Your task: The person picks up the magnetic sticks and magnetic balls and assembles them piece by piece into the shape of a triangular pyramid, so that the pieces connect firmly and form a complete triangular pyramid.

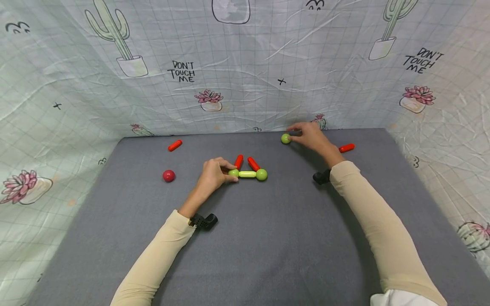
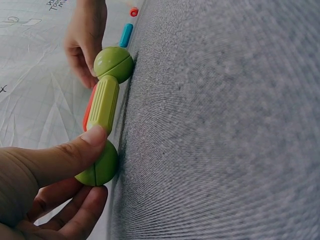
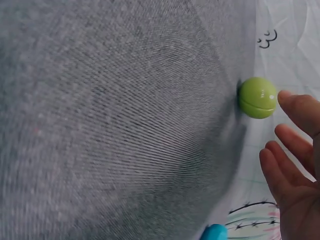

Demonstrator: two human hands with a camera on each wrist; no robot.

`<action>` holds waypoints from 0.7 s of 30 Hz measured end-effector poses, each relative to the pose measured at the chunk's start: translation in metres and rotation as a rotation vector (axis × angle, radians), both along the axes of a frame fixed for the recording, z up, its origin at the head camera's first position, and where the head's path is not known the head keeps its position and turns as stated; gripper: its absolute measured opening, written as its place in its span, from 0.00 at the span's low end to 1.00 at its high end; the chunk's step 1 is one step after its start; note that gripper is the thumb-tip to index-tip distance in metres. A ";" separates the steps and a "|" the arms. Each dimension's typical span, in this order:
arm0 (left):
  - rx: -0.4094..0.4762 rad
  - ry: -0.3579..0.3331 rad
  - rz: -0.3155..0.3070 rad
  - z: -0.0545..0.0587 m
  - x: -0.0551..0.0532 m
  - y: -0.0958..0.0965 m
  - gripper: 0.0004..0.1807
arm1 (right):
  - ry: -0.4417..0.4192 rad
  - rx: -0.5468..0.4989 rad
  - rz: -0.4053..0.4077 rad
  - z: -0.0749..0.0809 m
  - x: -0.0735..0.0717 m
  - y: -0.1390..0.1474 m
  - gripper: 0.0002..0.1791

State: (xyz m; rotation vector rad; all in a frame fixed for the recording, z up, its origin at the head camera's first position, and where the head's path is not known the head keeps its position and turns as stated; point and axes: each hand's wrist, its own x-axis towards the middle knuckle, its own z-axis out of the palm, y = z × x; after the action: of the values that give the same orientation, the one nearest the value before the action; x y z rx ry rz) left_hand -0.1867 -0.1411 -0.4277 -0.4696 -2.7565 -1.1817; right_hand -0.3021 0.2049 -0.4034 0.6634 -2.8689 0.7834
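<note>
My left hand (image 1: pixel 214 173) pinches a green ball (image 2: pixel 104 167) between thumb and fingers. This ball sits at the left end of a yellow-green ribbed rod (image 1: pixel 247 174), with another green ball (image 1: pixel 261 174) at the right end. Two red rods (image 1: pixel 239 161) (image 1: pixel 253 164) slant away behind that piece; whether they join the balls, I cannot tell. Farther back, my right hand (image 1: pixel 311 137) hovers beside a loose green ball (image 3: pixel 257 97). Its fingers are spread apart, and in the right wrist view the thumb tip is close to the ball without gripping it.
A red ball (image 1: pixel 168 175) and a red rod (image 1: pixel 175 145) lie at the left. Another red rod (image 1: pixel 346 148) is right of my right forearm. The wrist views also show a blue rod (image 2: pixel 126 35) and a blue rounded piece (image 3: pixel 215 232). Patterned cloth (image 1: pixel 245 63) borders the grey tabletop.
</note>
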 end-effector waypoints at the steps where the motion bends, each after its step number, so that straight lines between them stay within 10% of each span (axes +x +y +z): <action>1: -0.001 -0.004 0.003 0.000 0.000 0.000 0.20 | -0.006 0.007 0.001 -0.002 -0.001 0.000 0.20; 21: -0.002 -0.001 0.010 -0.001 0.000 0.001 0.20 | -0.033 -0.006 0.078 -0.013 -0.010 -0.006 0.20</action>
State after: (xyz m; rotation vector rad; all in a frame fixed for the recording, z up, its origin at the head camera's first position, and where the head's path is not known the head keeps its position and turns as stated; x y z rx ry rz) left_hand -0.1864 -0.1396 -0.4282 -0.4556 -2.7581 -1.1772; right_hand -0.3124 0.1990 -0.4167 0.7728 -2.8842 0.8203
